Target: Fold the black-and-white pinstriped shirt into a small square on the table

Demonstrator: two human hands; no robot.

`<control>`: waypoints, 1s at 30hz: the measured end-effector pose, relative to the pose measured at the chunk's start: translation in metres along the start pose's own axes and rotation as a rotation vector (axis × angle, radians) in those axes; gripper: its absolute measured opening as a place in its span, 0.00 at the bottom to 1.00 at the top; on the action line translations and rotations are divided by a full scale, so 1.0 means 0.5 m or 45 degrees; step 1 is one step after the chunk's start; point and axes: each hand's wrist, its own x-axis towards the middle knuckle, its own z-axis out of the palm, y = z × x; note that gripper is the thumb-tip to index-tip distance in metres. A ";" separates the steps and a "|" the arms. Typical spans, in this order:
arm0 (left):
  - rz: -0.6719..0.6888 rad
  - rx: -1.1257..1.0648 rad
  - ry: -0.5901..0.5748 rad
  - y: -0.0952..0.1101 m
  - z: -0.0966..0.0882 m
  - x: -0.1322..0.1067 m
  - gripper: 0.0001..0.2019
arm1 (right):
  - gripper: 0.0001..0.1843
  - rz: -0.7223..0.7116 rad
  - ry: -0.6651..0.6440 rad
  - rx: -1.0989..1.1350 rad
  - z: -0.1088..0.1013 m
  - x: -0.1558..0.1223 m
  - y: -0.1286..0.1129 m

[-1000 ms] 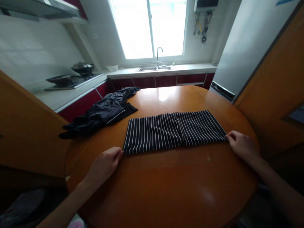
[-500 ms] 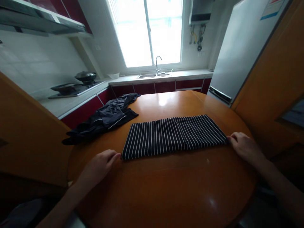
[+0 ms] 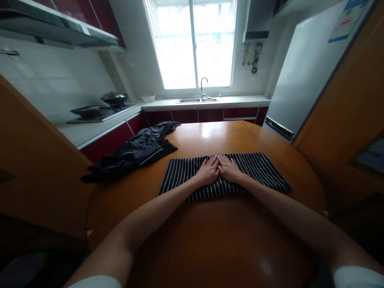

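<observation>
A black cloth with white stripes (image 3: pixel 258 170), folded into a long rectangle, lies on the wooden table (image 3: pixel 210 236). My left hand (image 3: pixel 209 170) rests flat on the middle of the cloth, fingers stretched out. Beside it my right hand (image 3: pixel 228 169) also lies flat on the cloth, its fingertips close to those of the left. Neither hand grips the fabric. The part of the cloth under my palms and forearms is hidden.
Dark crumpled clothing (image 3: pixel 141 146) lies along the table's left side. Behind the table are a counter with a sink (image 3: pixel 198 100), a stove with a lidded pan (image 3: pixel 114 98), and a fridge (image 3: pixel 303 68) at the right.
Both hands have let go of the cloth's two near corners and moved inward to its middle, where they now lie flat. The view has tilted slightly up.
</observation>
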 end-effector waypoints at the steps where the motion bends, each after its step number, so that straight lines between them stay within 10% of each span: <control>1: -0.044 0.004 -0.021 -0.017 0.011 -0.002 0.31 | 0.34 0.054 -0.035 -0.013 0.009 -0.001 0.026; 10: -0.361 0.156 -0.020 -0.202 -0.035 -0.106 0.33 | 0.36 0.523 0.042 -0.168 -0.020 -0.066 0.269; 15: -0.140 0.111 0.082 -0.105 -0.055 -0.129 0.32 | 0.34 0.315 0.264 -0.117 -0.026 -0.089 0.152; 20: 0.247 -0.026 -0.043 0.020 -0.026 -0.154 0.36 | 0.35 -0.133 0.109 -0.009 0.006 -0.148 0.003; 30: 0.200 -0.034 -0.145 -0.043 -0.043 -0.235 0.35 | 0.40 -0.017 0.005 -0.095 -0.006 -0.243 0.102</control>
